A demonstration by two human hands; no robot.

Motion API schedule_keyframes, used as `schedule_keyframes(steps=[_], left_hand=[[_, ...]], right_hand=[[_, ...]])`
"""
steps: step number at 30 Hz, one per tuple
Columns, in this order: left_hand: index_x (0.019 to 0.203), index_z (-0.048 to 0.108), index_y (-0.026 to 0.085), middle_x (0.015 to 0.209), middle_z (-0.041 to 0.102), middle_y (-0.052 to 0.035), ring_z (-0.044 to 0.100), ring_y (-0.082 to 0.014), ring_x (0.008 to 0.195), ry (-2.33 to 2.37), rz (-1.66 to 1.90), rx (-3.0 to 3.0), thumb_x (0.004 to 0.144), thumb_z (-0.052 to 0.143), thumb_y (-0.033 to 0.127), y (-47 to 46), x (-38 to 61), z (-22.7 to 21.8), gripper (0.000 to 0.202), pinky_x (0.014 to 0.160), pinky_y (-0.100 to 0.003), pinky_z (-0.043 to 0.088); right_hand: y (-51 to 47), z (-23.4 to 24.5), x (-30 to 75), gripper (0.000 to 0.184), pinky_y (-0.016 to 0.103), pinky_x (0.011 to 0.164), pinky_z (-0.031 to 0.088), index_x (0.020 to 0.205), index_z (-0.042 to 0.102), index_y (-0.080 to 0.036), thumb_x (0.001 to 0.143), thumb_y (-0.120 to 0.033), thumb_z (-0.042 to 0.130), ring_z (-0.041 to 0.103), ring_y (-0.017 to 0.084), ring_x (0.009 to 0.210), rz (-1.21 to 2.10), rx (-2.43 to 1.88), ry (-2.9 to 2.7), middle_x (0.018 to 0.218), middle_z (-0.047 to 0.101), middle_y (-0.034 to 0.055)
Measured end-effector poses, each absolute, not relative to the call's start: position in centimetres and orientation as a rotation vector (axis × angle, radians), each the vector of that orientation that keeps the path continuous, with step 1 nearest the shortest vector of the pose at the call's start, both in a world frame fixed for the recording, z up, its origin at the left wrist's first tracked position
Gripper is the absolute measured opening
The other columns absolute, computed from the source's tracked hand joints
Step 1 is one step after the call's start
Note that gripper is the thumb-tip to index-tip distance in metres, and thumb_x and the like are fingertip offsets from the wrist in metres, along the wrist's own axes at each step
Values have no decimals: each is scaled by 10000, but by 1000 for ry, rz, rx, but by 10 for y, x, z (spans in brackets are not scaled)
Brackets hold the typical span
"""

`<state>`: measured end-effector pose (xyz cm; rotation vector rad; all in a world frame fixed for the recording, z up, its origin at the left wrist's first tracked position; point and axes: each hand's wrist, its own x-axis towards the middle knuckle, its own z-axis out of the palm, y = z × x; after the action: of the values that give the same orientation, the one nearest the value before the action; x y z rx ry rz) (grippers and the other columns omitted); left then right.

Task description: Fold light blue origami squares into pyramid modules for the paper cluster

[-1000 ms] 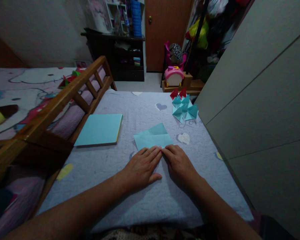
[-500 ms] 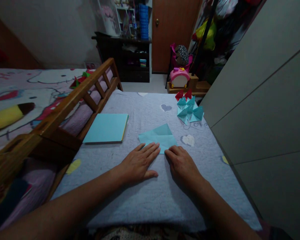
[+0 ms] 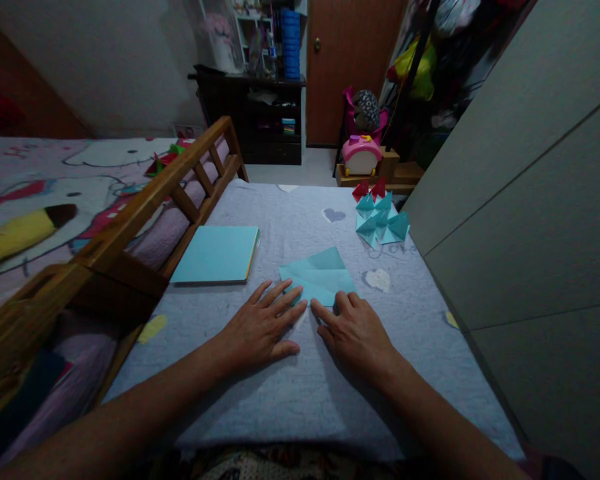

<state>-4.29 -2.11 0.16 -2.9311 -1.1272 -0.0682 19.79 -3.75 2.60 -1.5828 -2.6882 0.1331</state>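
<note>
Paper [image 3: 325,273], light blue and creased, lies flat on the patterned bedsheet [image 3: 300,400] in front of the person, with 1 corner pointing away and its near edge under the fingertips of 2 hands. The left hand [image 3: 265,327] is palm down with its fingers spread, fingertips resting on the paper's near left part, thumb out to the side on the sheet; it grips nothing. The right hand [image 3: 357,333] is half curled, its index finger stretched to the near edge, just beside the left fingertips; whether its bent fingers have hold of the paper, I cannot tell. To the left, well apart from the hands, lies a flat stack of blue-topped sheets [image 3: 217,255], near a wooden bed rail [image 3: 130,207]. Beyond the paper to the right, blue folded shapes [image 3: 380,223] stand close together, with red folded shapes [image 3: 363,191] just behind them.
</note>
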Motion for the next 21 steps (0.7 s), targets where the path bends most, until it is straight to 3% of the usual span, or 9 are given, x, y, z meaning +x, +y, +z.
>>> schedule_keyframes(steps=[12, 21], left_hand=[[1342, 558, 200, 1389, 579, -127, 429, -346, 1373, -1152, -255, -2818, 912, 641, 556, -34, -50, 0, 565, 1178, -540, 235], [1303, 561, 162, 1307, 619, -137, 498, -338, 1292, -1136, -372, -2797, 937, 635, 427, -37, -48, -4, 458, 1104, -519, 371]], right_hand=[[-42, 40, 171, 613, 481, 774, 445, 1403, 551, -343, 866, -625, 639, 595, 351, 914, 45, -1675, -2778, 1034, 636, 176], [-43, 30, 199, 586, 480, 811, 453, 1357, 595, -263, 864, -568, 677, 596, 361, 988, 71, -1595, -2719, 1128, 658, 163]])
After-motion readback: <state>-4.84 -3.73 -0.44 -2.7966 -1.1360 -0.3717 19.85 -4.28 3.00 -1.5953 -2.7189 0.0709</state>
